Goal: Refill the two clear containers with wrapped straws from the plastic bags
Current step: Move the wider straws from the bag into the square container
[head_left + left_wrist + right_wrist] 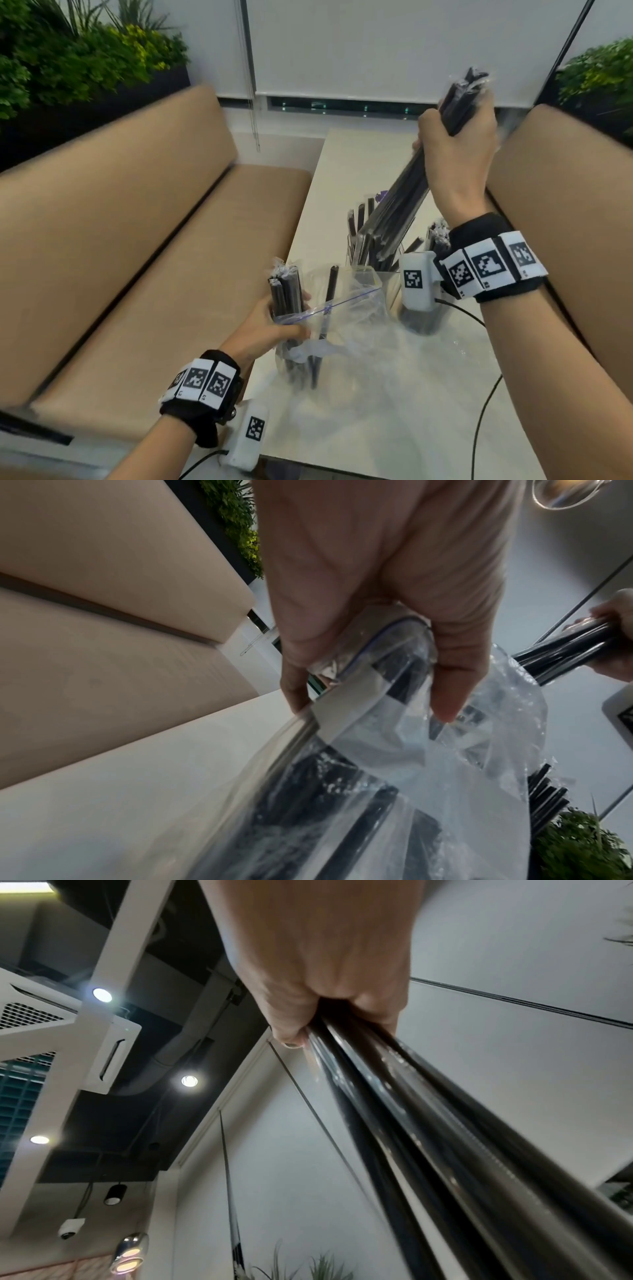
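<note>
My right hand (457, 137) is raised above the table and grips a thick bundle of black wrapped straws (404, 202), which slants down toward a clear container (368, 270) that holds several straws. The right wrist view shows the same bundle of straws (394, 1096) running out of the fist (329, 993). A second clear container (423, 318) stands behind my right wrist, mostly hidden. My left hand (270, 325) grips the mouth of a clear zip plastic bag (342, 318) with several black straws (286, 291) standing in it. In the left wrist view, fingers (448, 696) pinch the bag (394, 764).
The pale table (394, 411) is narrow, with tan bench seats (137, 257) on the left and another tan backrest (565, 222) on the right. A black cable (479, 421) trails over the table's right side. Loose clear plastic (428, 349) lies by the containers.
</note>
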The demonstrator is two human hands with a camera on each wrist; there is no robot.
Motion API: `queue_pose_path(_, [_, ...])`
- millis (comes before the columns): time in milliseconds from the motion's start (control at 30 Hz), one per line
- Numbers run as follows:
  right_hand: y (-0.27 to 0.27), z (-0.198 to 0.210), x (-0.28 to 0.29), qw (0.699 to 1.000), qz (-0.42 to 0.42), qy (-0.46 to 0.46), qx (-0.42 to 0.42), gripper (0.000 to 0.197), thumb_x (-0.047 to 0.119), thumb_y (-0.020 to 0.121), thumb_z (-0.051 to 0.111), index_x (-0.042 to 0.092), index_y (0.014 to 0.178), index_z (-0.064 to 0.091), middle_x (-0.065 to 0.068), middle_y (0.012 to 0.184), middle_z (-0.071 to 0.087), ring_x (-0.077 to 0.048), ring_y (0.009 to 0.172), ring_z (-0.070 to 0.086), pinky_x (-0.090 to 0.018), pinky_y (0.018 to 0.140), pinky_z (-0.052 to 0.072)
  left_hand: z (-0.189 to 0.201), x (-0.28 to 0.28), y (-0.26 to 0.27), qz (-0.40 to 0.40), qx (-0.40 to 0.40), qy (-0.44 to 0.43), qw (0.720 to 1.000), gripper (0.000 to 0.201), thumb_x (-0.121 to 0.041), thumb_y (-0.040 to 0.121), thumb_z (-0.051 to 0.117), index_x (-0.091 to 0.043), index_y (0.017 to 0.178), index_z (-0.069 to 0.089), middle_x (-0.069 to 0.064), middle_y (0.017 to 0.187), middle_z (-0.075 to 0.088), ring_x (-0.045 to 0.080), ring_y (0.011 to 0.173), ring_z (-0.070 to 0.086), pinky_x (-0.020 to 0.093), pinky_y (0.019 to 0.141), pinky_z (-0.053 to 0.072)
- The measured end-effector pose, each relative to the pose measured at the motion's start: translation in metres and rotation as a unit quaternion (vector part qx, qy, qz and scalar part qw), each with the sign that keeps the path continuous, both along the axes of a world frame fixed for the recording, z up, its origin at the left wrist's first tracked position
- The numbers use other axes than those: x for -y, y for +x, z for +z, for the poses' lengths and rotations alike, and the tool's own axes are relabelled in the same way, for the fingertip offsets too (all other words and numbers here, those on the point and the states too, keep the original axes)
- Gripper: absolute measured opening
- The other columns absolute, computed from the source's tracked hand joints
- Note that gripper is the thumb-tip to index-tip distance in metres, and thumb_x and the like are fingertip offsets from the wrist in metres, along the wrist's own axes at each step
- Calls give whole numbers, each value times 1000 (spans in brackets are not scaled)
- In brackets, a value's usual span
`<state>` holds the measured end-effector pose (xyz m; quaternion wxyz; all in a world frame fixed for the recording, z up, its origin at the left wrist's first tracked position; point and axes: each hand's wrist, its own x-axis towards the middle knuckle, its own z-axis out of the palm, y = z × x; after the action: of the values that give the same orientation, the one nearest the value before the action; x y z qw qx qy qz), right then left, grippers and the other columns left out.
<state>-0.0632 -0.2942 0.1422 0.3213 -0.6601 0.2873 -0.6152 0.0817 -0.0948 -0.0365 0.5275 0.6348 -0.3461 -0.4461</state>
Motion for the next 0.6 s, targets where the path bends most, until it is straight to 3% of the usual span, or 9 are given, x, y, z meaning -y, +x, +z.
queue_pose_path(167, [5,12,10,999,-33,-8,-12,20,13,82,56,8,94,42,-13,77,59,-23,60,60,-23,55,51,-4,2,6,-8,-4,-2,1000,54,-4,60,73,-12,112,64,4,95,68,3,74,67,16,61,52])
queue_pose_path(300, [1,23,19,998,-60,-32,-18,21,19,79,56,11,92,41,-6,75,53,-40,70,61,-42,63,53,-7,3,9,-8,-10,-3,1000,55,-4,60,75,-14,112,64,1,95,69,4,77,68,15,64,51])
queue_pose_path(400, [10,14,25,995,-46,-19,-83,22,20,80,57,12,94,43,4,72,53,-33,72,63,-45,68,54,-8,4,10,-8,-12,-4,1000,55,-4,60,74,-14,112,64,2,95,69,5,79,68,16,64,52])
queue_pose_path(500, [26,-1,26,993,-17,11,-113,22,18,80,59,11,95,44,-4,82,59,-39,82,67,-48,72,55,-8,5,10,-12,-14,-6,1000,55,-4,60,75,-13,113,64,4,99,69,10,85,67,17,67,53])
queue_pose_path(600, [37,-16,29,993,-6,44,-109,23,16,80,59,10,95,42,-5,79,56,-43,81,65,-48,68,56,-7,6,9,-10,-16,-8,1000,56,-4,59,75,-12,114,64,3,99,70,10,85,68,15,67,52])
